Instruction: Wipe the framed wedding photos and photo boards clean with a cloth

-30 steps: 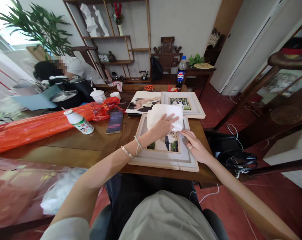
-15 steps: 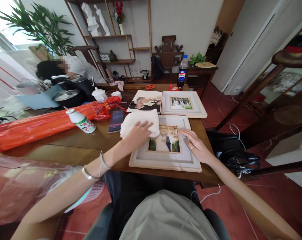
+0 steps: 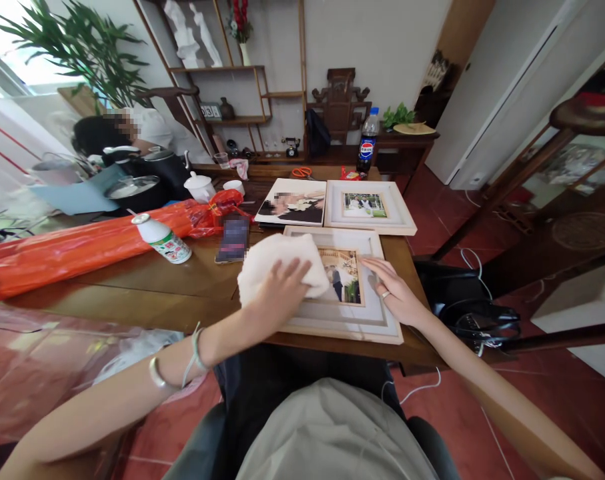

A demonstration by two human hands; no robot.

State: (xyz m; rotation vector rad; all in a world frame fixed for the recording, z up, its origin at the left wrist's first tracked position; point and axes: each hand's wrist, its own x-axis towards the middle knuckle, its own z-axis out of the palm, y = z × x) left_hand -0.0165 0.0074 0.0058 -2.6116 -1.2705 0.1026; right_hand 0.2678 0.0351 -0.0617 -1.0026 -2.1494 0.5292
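Observation:
My left hand [image 3: 278, 293] lies with fingers spread on a folded white fluffy cloth [image 3: 275, 257], pressing it against a picture frame [image 3: 352, 330]. The cloth covers the left part of the frame and part of the photo [image 3: 349, 277] inside it, which shows two people. The light wooden frame lies flat near the table's front edge. My right hand [image 3: 395, 293], with a ring on one finger, rests fingers stretched out along the frame's right side and holds nothing.
Behind are a second framed photo [image 3: 402, 223], a loose photo print [image 3: 307, 212], orange scissors [image 3: 302, 173] and a cola bottle [image 3: 366, 150]. Leftward lie a phone [image 3: 232, 240], a white spray can [image 3: 162, 239] and a red plastic-wrapped roll [image 3: 92, 243]. Another person [image 3: 162, 133] sits at far left.
My left hand has slid the cloth toward me, down the frame's left side, covering more of the photo's left part. My right hand stays on the frame's right side.

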